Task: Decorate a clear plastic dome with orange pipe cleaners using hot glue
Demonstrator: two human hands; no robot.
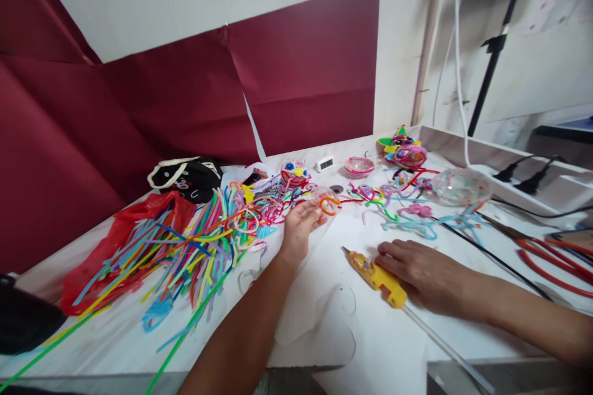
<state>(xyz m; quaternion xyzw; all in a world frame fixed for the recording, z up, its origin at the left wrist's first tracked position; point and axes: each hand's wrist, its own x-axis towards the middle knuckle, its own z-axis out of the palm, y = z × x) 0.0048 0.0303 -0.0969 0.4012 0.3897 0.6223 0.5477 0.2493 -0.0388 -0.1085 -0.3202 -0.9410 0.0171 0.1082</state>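
My left hand [299, 228] is raised over the white paper, its fingers pinching a small clear plastic shell [319, 196] with a curled orange pipe cleaner [329, 206] at its edge. On the right, my right hand [424, 274] rests low against a yellow hot glue gun [377, 274], fingers closed along its side; the gun's handle is hidden by the hand. Its metal nozzle points up and left, and a long clear glue stick [447, 342] sticks out of the back. White paper sheets [324, 302] lie beneath both hands.
Loose pipe cleaners [208, 253] and a red plastic bag [173, 213] cover the left side. Behind stand decorated balls [295, 174], a pink-rimmed bowl [359, 166] and a small digital display [325, 163]. Rightward are a clear dome [462, 186], red-handled scissors [551, 259], cables and a power strip [523, 188].
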